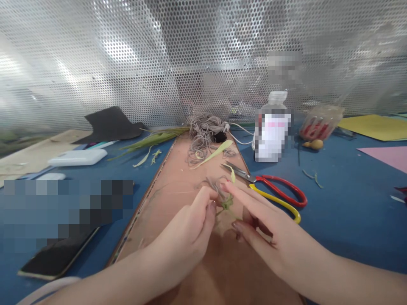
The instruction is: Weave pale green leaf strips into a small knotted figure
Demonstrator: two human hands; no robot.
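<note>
Over the cardboard, a small green knotted leaf strip [227, 202] with grey yarn strands [215, 184] lies between my two hands. My left hand [195, 222] is closed, thumb and forefinger pinched at the left side of this bundle. My right hand [270, 222] has its forefinger stretched over the bundle's top and its thumb apart, lower down; its other fingers are partly hidden. Scissors [249, 177] with one red and one yellow handle lie open just beyond my right hand. A pale green leaf strip [216, 153] and a tangled heap of grey yarn [208, 127] are farther back.
The brown cardboard [159, 199] lies on a blue table [343, 212]. A bottle [273, 135], plastic cup [321, 123] and yellow paper [375, 127] stand or lie right. Left are a phone [60, 254], white case [78, 157] and long leaves [155, 139]. Perforated metal [203, 46] rises behind.
</note>
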